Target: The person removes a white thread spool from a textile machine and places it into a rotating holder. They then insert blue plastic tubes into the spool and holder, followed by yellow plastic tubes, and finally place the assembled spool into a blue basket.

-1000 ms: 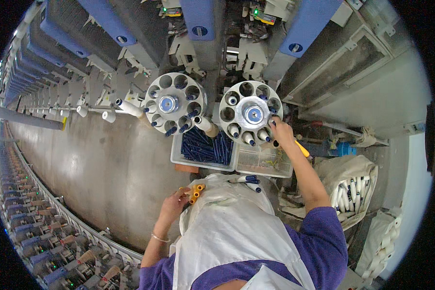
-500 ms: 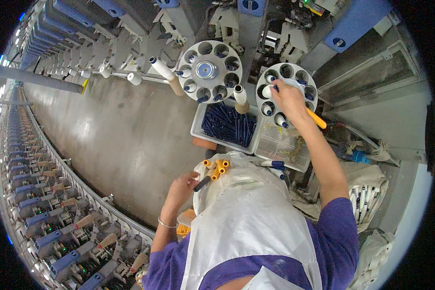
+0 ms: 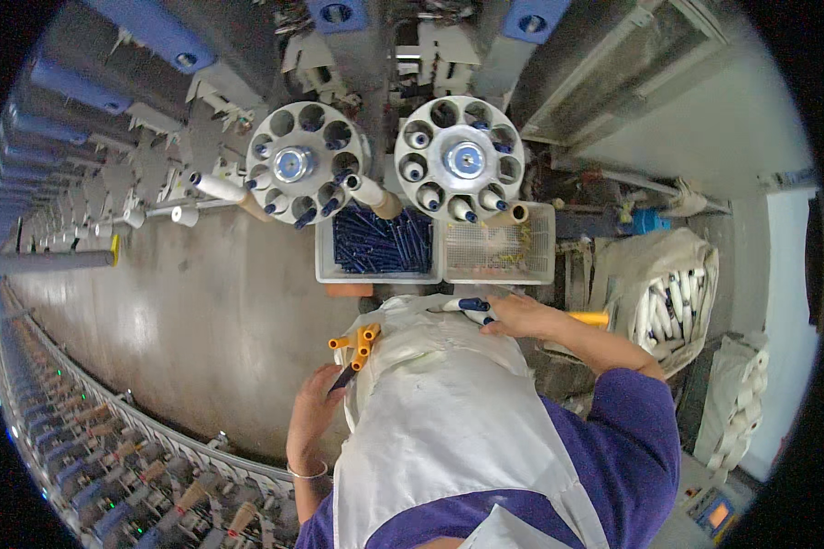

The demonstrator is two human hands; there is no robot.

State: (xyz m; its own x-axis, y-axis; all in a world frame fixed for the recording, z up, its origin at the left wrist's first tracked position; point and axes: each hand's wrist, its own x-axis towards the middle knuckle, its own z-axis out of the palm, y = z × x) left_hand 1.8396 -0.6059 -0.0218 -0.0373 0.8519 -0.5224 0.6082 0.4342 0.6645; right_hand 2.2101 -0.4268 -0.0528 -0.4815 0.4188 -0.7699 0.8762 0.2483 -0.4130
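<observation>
My left hand (image 3: 319, 403), loosely curled and open, is beside the apron's left edge, its fingertips near a dark tube (image 3: 341, 377). Several yellow tubes (image 3: 363, 344) stick out above that tube. My right hand (image 3: 519, 317) is closed at the apron's right side. A yellow tube (image 3: 588, 318) protrudes past its wrist; the part in the palm is hidden. Its fingertips are against blue-tipped white bobbins (image 3: 471, 306) on the white apron (image 3: 449, 412). Ahead are two round bobbin magazines, the right magazine (image 3: 465, 160) and the left magazine (image 3: 292, 165), with bobbins in several holes.
Under the magazines stand a bin of dark blue tubes (image 3: 382, 240) and a white perforated basket (image 3: 549, 245). A cloth sack of white bobbins (image 3: 673, 302) is at right. Yarn packages (image 3: 368, 192) jut out beside the magazines. Machine rows (image 3: 146, 476) line the left.
My right hand has come back from the right magazine to the bobbins at the apron, the yellow tube moving with it. My left hand stays by the dark tube. The view has shifted right.
</observation>
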